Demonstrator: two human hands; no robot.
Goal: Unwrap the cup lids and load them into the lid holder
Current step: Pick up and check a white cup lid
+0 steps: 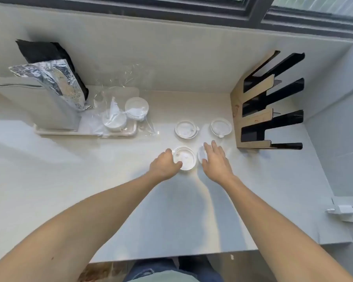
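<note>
Overhead, looking down on a pale worktop [90, 180] below a dark window frame, two bare forearms reach in from the bottom of the frame toward its centre.

Four loose white cup lids lie near the centre in a rough square. The upper left lid [185, 129] and the upper right lid [221, 127] lie flat and untouched, well apart from each other. The lower left lid [185, 158] is held by the left hand [164, 164], whose fingers curl over its left rim. The lower right lid [201, 155] is mostly hidden beneath the right hand [217, 159], whose fingers are spread wide and flat over it; whether they grip it cannot be told.

At the right of the frame, just beside the upper right lid, stands the lid holder [269, 102], made of brown board with four black prongs dividing three dark slots. No lid shows in any slot.

At the left of the frame sits one shallow tray [86, 132]. On it are two stacks of lids still in clear plastic wrap [124, 115], one nearer the centre and one behind it, with loose clear film rising above them. Beside them on the tray stand two foil bags, one silver [55, 80] and one black [47, 51] behind it.

One small white device [342, 209] lies at the lower right edge.
</note>
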